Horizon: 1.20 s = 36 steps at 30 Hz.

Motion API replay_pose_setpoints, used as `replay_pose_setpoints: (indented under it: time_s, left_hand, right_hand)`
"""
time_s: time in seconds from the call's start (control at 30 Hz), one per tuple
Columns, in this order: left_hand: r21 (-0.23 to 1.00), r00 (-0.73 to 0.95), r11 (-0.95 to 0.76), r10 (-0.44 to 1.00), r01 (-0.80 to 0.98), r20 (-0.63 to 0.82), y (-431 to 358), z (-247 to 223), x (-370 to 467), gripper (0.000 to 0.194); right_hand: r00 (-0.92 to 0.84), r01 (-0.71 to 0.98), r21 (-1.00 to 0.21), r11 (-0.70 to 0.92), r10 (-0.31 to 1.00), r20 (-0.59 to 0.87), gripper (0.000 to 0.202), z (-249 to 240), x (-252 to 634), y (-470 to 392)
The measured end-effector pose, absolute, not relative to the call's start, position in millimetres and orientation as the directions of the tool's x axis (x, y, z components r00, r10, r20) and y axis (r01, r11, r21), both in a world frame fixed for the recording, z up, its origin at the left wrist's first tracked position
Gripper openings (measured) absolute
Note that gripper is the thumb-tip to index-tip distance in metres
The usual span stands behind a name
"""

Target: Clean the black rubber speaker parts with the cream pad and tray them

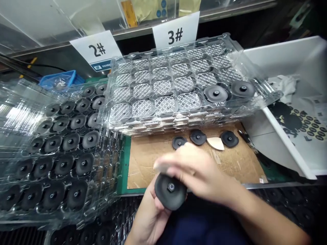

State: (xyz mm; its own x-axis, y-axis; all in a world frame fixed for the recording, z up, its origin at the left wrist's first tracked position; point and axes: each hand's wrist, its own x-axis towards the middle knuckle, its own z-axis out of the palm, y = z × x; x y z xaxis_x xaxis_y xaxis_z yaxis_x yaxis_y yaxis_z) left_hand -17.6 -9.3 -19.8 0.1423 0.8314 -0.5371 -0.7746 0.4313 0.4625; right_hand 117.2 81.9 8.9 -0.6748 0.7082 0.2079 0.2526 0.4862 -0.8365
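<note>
My left hand (155, 217) is closed around the edge of a round black disc (170, 191) with a small metal-centred hub, hub side up. Over the disc's upper edge is my right hand (198, 166), blurred by motion. Its fingers and thumb come together on a smeared greyish thing that I cannot make out. Beyond the hands, a black disc (179, 142), a second disc (198, 137) and a third disc (229, 139) lie on the cardboard sheet (145, 163). Between two of them rests a pale, pointed piece (216, 143).
A stack of clear plastic trays (163, 119) stands behind the cardboard, with two discs in its top tray. At left, another clear tray stack (51, 217) carries many black discs. A white bin (288, 146) at right holds small dark parts. Signs read 2# and 3#.
</note>
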Motion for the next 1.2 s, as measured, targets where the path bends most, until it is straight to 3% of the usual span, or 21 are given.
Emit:
replay_pose_setpoints:
  time_s: [0.1,0.17,0.23,0.4,0.53,0.67,0.8,1.2]
  left_hand:
    - [0.409,0.148,0.392,0.846,-0.824,-0.512,-8.3,-19.9,-24.7,0.054]
    - [0.390,0.127,0.356,0.855,-0.849,-0.504,-8.4,-23.9,-30.0,0.054]
    - [0.375,0.102,0.322,0.859,-0.869,-0.502,-8.6,-29.6,-34.5,0.051]
    - [0.365,0.016,0.253,0.841,-0.896,-0.541,-5.5,-40.4,-40.6,0.053]
    - [0.372,-0.065,0.195,0.810,-0.908,-0.583,-1.2,-45.3,-46.4,0.054]
    - [0.345,-0.077,0.181,0.783,-0.921,-0.617,-0.2,-48.0,-51.7,0.050]
    - [0.379,-0.126,0.151,0.779,-0.913,-0.614,-3.3,-46.5,-52.2,0.049]
    - [0.406,-0.126,0.127,0.832,-0.905,-0.541,-12.8,-40.5,-55.0,0.045]
  right_hand:
    - [-0.398,0.341,-0.936,0.084,0.915,-0.063,0.022,-20.1,127.9,89.2]
    - [-0.388,0.333,-0.940,-0.075,0.898,-0.209,0.024,-45.7,132.6,83.7]
    - [-0.438,0.348,-0.929,-0.123,0.855,-0.277,0.026,-72.0,133.3,71.3]
    - [-0.425,0.476,-0.877,-0.069,0.855,-0.298,0.028,-113.6,125.4,37.1]
    - [-0.372,0.607,-0.793,0.058,0.902,-0.219,0.034,-120.0,125.4,21.1]
    - [-0.437,0.654,-0.732,0.189,0.884,-0.163,0.042,-125.2,129.8,19.7]
    - [-0.423,0.692,-0.688,0.220,0.895,-0.140,0.032,-129.8,125.6,34.5]
    - [-0.510,0.560,-0.811,0.172,0.843,-0.173,0.018,-93.9,114.5,35.1]
